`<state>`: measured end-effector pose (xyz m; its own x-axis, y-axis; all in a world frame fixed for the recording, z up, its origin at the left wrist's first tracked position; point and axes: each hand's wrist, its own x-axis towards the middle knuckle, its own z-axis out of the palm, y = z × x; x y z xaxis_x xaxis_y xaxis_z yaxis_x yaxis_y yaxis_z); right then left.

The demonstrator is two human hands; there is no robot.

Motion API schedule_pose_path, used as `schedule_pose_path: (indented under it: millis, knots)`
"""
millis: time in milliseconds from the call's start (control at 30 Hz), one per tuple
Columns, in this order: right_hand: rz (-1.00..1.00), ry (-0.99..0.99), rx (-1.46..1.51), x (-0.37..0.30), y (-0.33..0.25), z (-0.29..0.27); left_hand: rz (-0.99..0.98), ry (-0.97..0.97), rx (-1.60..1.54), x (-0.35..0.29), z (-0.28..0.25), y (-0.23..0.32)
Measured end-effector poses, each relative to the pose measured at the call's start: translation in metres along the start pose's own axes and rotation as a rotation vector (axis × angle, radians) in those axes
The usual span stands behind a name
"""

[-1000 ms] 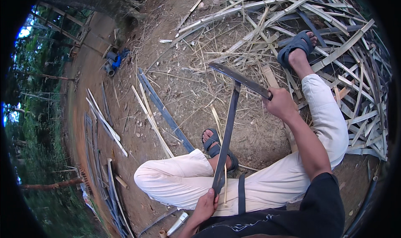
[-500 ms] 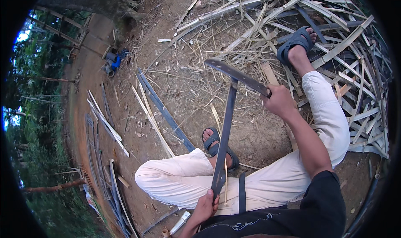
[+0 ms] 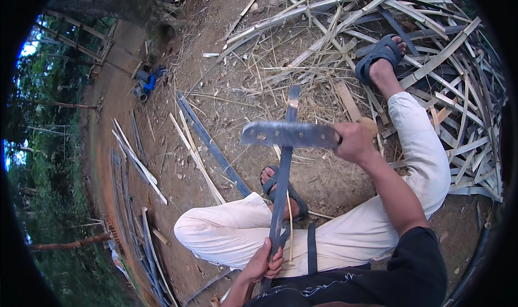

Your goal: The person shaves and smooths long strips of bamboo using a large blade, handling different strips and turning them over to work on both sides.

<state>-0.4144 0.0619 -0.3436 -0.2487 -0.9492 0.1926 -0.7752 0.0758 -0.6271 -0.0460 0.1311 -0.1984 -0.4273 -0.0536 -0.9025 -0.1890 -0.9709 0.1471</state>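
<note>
My right hand (image 3: 356, 141) is wrapped round the handle of a machete (image 3: 288, 135), whose broad dark blade has several round marks along it. The blade points left and lies across the upper part of a long dark bamboo strip (image 3: 281, 191). Whether blade and strip touch, I cannot tell. My left hand (image 3: 264, 261) grips that strip near its lower end, close to my body. Above the blade the strip's far end shows a pale scraped patch. A thin pale sliver (image 3: 292, 226) lies over my white trouser leg, beside the strip.
A large heap of split bamboo (image 3: 448, 80) covers the ground at upper right, under my right foot (image 3: 383, 64). More strips (image 3: 213, 145) lie left of my left foot (image 3: 270, 180). Blue-grey tubes (image 3: 143, 83) sit farther left, near a tree trunk (image 3: 108, 8).
The machete has come down from the strip's far end toward me, its blade turning more level. My left hand now holds the strip farther from its near end, which has slid toward my body.
</note>
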Motion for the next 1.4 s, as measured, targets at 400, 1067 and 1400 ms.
schedule_pose_path:
  millis: [400, 1067, 1400]
  knots:
    - [-0.181, 0.01, 0.072, -0.018, -0.028, 0.015, 0.046, -0.359, -0.245, 0.021, -0.021, 0.034]
    - [-0.182, 0.126, 0.031, -0.002, -0.018, 0.004, 0.034, -0.543, -0.362, 0.037, -0.012, 0.046]
    - [0.017, -0.007, -0.02, 0.0, 0.005, 0.004, -0.075, -0.491, -0.379, 0.037, -0.02, 0.021]
